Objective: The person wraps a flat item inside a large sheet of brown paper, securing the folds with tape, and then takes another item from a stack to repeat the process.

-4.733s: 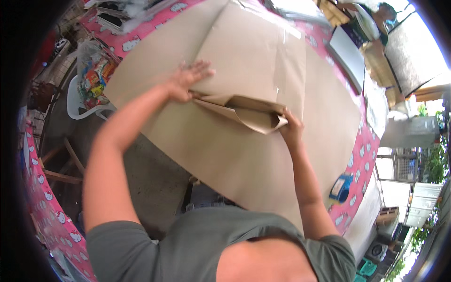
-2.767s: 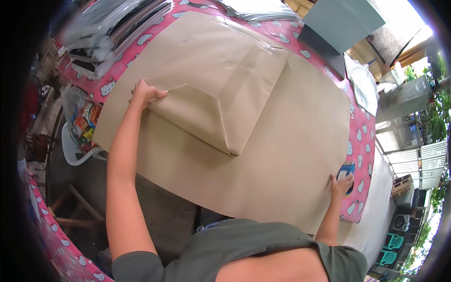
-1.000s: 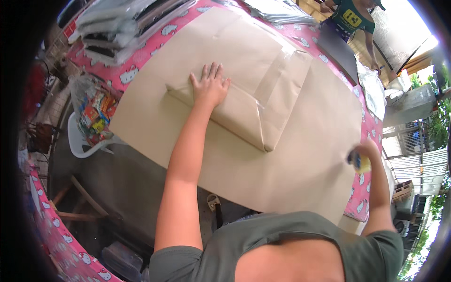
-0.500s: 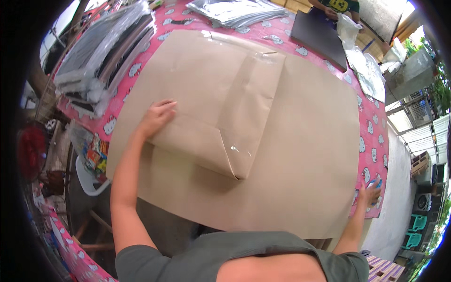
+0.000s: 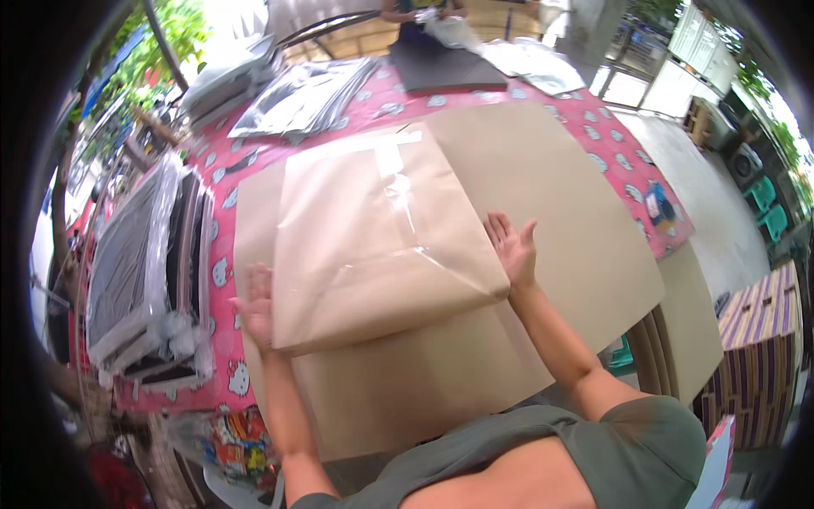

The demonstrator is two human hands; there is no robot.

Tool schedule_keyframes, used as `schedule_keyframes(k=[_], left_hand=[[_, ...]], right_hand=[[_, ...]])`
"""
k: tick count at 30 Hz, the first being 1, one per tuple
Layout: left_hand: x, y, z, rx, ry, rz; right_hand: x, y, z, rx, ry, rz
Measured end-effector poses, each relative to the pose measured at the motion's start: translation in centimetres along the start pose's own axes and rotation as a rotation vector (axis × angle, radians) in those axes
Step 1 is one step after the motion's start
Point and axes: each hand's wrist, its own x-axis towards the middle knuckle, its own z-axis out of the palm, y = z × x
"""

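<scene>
A flat, box-shaped parcel wrapped in brown paper lies on a large sheet of brown paper. Strips of clear tape shine along its top and near corner folds. At the parcel's left edge is my left hand, fingers stretched out, its palm side against or close beside the wrap. My right hand stands at the opposite edge with fingers spread and thumb apart. Neither hand grips anything; the parcel sits between them. A small blue object, perhaps a tape dispenser, rests at the table's right edge.
Plastic-wrapped dark panels are stacked on the left of the pink patterned tablecloth. Silvery plastic packs and a dark board lie at the far side, where another person handles white plastic. Stacked cardboard stands at right.
My right hand has left the blue object at the right edge and come to the parcel's right side. My left hand has moved off the parcel's top to its left side. The view has shifted.
</scene>
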Motion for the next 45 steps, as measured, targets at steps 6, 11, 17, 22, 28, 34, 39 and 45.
schedule_keyframes(k=[6, 11, 17, 22, 28, 34, 39, 45], left_hand=[[8.0, 17.0, 24.0, 0.801, -0.372, 0.537], [13.9, 10.2, 26.0, 1.392, 0.234, 0.864], [11.2, 3.1, 29.1, 1.045, 0.398, 0.451], [9.4, -7.0, 30.6, 1.026, 0.116, 0.446], [1.9, -27.2, 35.1, 0.877, -0.163, 0.104], [-8.3, -50.0, 45.6, 0.894, -0.526, -0.183], [-14.9, -62.5, 54.4, 0.147, -0.171, -0.854], [-18.7, -73.1, 48.4, 0.744, 0.175, -1.07]], right_hand=[[1.6, -16.5, 25.6, -0.04, -0.659, -0.221], [8.7, -13.6, 19.8, -0.789, -0.25, -0.699], [4.1, -10.2, 13.6, -0.695, -0.016, -0.537], [-7.0, -26.3, 8.7, -0.885, 0.236, -0.596], [-21.4, -47.3, 2.4, -1.195, 0.748, -0.77], [-31.9, -70.3, -14.2, -1.514, 1.117, -0.708], [-32.3, -76.1, -23.2, -1.682, 1.221, -0.239], [-29.1, -72.0, -45.3, -1.815, 1.039, 0.278]])
